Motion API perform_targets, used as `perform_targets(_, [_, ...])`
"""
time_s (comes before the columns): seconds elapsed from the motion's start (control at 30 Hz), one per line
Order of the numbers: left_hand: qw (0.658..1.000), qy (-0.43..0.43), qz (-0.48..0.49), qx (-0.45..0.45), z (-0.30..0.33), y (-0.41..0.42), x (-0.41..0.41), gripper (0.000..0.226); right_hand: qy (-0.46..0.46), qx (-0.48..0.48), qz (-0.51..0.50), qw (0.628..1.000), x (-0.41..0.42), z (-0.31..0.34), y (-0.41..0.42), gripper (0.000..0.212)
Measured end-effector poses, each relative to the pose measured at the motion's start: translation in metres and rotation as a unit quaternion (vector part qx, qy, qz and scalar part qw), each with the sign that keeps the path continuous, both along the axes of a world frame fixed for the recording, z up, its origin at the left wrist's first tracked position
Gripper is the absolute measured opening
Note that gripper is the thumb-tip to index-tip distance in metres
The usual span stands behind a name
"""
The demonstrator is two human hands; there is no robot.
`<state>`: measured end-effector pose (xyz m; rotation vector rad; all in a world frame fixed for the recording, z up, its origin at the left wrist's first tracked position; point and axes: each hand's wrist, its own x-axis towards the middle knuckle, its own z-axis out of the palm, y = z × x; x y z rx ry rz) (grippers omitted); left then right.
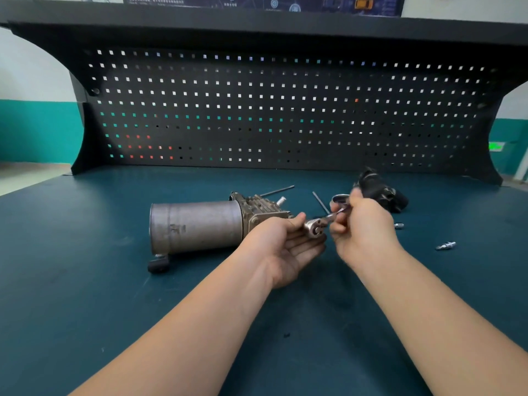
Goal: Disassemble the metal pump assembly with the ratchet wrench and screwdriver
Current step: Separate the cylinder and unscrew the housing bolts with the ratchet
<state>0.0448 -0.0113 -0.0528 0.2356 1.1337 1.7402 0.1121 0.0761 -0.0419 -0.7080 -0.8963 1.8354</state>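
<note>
We are working over a dark green workbench [85, 295] backed by a black pegboard [285, 110]. The metal pump assembly [197, 227] is lying on its side on the bench, its grey cylinder pointing left and its finned housing [261, 208] sitting just behind our left hand [281, 247]. We are holding that hand palm-up with the fingers relaxed, cradling the round head of the ratchet wrench [315, 228] with the thumb resting beside it. Our right hand [363, 232] is gripping the wrench's handle, fingers curled round it, just right of the pump. A crumpled black cloth [380, 192] is lying behind the right hand. Two thin rods [278, 190] are resting past the pump, and two small bits [445, 246] are lying well right.
</note>
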Motion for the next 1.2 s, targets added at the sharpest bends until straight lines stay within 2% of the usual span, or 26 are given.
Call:
perform_targets(0.03, [1.000, -0.001, -0.001, 0.000, 0.000, 0.001, 0.001, 0.018, 0.016, -0.069, 0.015, 0.997, -0.001, -0.004, 0.004, 0.014])
perform_targets(0.07, [1.000, -0.001, -0.004, -0.001, 0.000, 0.001, 0.001, 0.018, 0.018, -0.086, 0.021, 0.996, -0.002, -0.005, 0.004, 0.014])
perform_targets(0.1, [1.000, -0.001, -0.009, -0.002, -0.001, 0.000, 0.001, 0.018, 0.013, -0.045, 0.020, 0.999, -0.002, -0.005, 0.003, 0.014])
perform_targets(0.13, [1.000, 0.000, -0.015, -0.005, -0.001, 0.000, 0.000, 0.019, 0.002, 0.049, 0.008, 0.999, -0.002, -0.004, 0.002, 0.014])
perform_targets(0.17, [1.000, 0.000, -0.021, -0.007, -0.001, -0.002, -0.001, 0.021, -0.017, 0.182, -0.008, 0.983, 0.000, -0.001, -0.002, 0.013])
perform_targets(0.23, [0.999, 0.000, -0.033, -0.007, -0.001, -0.004, -0.003, 0.023, -0.069, 0.448, -0.013, 0.891, 0.004, 0.004, -0.013, 0.010])
perform_targets(0.27, [0.999, 0.001, -0.036, -0.007, -0.001, -0.005, -0.004, 0.025, -0.094, 0.531, -0.009, 0.842, 0.005, 0.005, -0.018, 0.007])
perform_targets(0.3, [0.999, 0.000, -0.037, -0.006, -0.001, -0.006, -0.006, 0.027, -0.115, 0.576, -0.013, 0.809, 0.005, 0.004, -0.022, 0.005])
perform_targets(0.33, [0.999, 0.000, -0.035, -0.005, -0.001, -0.006, -0.008, 0.030, -0.128, 0.588, -0.025, 0.798, 0.004, 0.003, -0.024, 0.006])
perform_targets(0.37, [0.999, 0.000, -0.032, -0.003, -0.001, -0.007, -0.008, 0.031, -0.132, 0.573, -0.039, 0.808, 0.003, 0.002, -0.026, 0.008])
perform_targets(0.4, [1.000, 0.000, -0.030, 0.000, 0.000, -0.006, -0.008, 0.028, -0.120, 0.527, -0.050, 0.840, 0.002, 0.002, -0.026, 0.011])
perform_targets(0.43, [1.000, -0.002, -0.026, 0.002, 0.000, -0.006, -0.008, 0.023, -0.098, 0.452, -0.060, 0.885, 0.000, 0.001, -0.023, 0.013])
perform_targets(0.5, [1.000, -0.012, -0.017, 0.006, 0.001, -0.004, -0.005, 0.017, -0.049, 0.216, -0.062, 0.973, -0.002, 0.000, -0.014, 0.015])
perform_targets(0.53, [1.000, -0.012, -0.015, 0.005, 0.000, -0.003, -0.004, 0.017, -0.031, 0.083, -0.049, 0.995, -0.001, -0.002, -0.011, 0.017])
perform_targets(0.57, [1.000, -0.007, -0.017, 0.002, -0.001, -0.002, -0.003, 0.017, -0.012, -0.026, -0.030, 0.999, 0.000, -0.005, -0.008, 0.019])
perform_targets(0.6, [1.000, 0.004, -0.020, -0.006, -0.001, -0.001, -0.002, 0.017, 0.005, -0.100, -0.015, 0.995, 0.000, -0.008, -0.007, 0.021])
perform_targets(0.63, [0.999, 0.015, -0.023, -0.020, -0.003, -0.001, 0.000, 0.017, 0.005, -0.134, -0.005, 0.991, 0.001, -0.009, -0.006, 0.022])
perform_targets(0.7, [0.998, 0.028, -0.021, -0.061, -0.003, -0.002, 0.002, 0.018, -0.030, -0.087, -0.007, 0.996, 0.000, -0.009, -0.004, 0.021])
perform_targets(0.8, [0.992, 0.013, -0.025, -0.121, -0.003, -0.003, 0.000, 0.035, -0.068, 0.120, -0.070, 0.988, -0.002, -0.002, -0.001, 0.022])
perform_targets(0.87, [0.992, -0.004, -0.040, -0.119, -0.002, -0.005, -0.001, 0.046, -0.096, 0.249, -0.092, 0.959, -0.001, 0.000, -0.006, 0.024])
perform_targets(1.0, [0.997, -0.026, -0.037, -0.065, -0.003, -0.010, -0.002, 0.043, -0.125, 0.452, -0.092, 0.878, 0.006, 0.005, -0.017, 0.025])
perform_targets(1.07, [0.998, -0.031, -0.027, -0.045, -0.005, -0.009, -0.003, 0.039, -0.126, 0.517, -0.065, 0.844, 0.008, 0.009, -0.021, 0.025])
perform_targets(1.13, [0.999, -0.033, -0.024, -0.030, -0.006, -0.008, -0.005, 0.044, -0.117, 0.541, -0.030, 0.832, 0.009, 0.011, -0.023, 0.026])
perform_targets(1.2, [0.999, -0.039, -0.017, -0.009, -0.006, -0.008, -0.005, 0.041, -0.132, 0.543, -0.042, 0.828, 0.008, 0.011, -0.024, 0.025])
